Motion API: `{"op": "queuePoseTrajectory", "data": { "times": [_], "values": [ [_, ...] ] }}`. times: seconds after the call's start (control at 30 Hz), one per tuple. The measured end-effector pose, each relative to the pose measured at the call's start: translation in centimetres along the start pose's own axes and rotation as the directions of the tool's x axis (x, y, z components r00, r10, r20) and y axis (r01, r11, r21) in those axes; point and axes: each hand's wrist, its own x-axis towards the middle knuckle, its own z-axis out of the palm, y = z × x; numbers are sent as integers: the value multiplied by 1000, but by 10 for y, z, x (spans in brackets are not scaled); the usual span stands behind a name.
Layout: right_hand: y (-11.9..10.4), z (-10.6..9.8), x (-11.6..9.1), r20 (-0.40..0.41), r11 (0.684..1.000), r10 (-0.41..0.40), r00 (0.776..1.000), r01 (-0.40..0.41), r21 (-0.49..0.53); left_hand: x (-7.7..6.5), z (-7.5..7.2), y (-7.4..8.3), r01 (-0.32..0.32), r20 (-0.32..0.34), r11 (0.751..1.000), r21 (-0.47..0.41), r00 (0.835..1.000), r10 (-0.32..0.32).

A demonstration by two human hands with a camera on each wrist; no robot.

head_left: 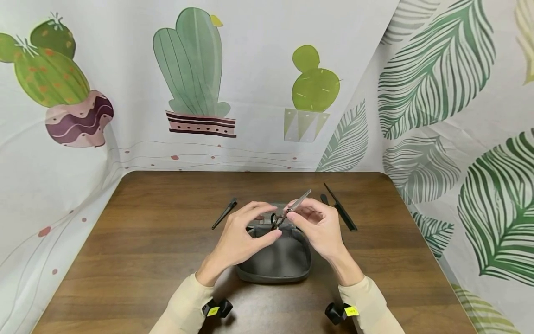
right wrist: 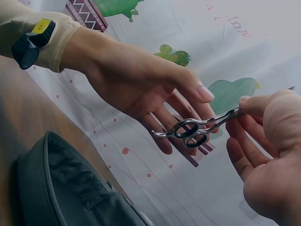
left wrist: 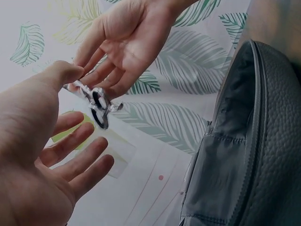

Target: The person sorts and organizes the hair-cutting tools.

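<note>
My right hand [head_left: 319, 225] pinches a pair of silver hairdressing scissors [right wrist: 217, 118] between thumb and fingers near the pivot. The blades [head_left: 302, 198] point up and away to the right, while the finger rings hang toward my left hand [head_left: 239, 232]. That hand is spread, thumb apart from the fingers, close around the rings without gripping them. In the right wrist view a small curved finger rest sticks out beyond one ring. Below both hands an unzipped dark grey case [head_left: 273, 279] lies on the table, its lid raised at the back and partly hidden by the hands.
A slim black hair clip [head_left: 224, 213] lies left of the case on the wooden table [head_left: 146, 241]. To the right are a black tail comb [head_left: 344, 216] and a short dark piece [head_left: 324, 198] beside it. A patterned cloth [head_left: 258, 93] hangs behind the table's far edge.
</note>
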Motion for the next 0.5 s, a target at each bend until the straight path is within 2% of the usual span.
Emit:
{"op": "queuePoseTrajectory", "data": {
  "times": [0.13,0.5],
  "values": [
    [-1,-3,1,-27,1000,-11,1000,11,-21,0,-3,0,13,6,999,50,1000,-14],
    [-2,-8,1,-43,990,-45,998,39,-135,1,-10,-4,12,0,997,79,1000,-12]
  ]
}}
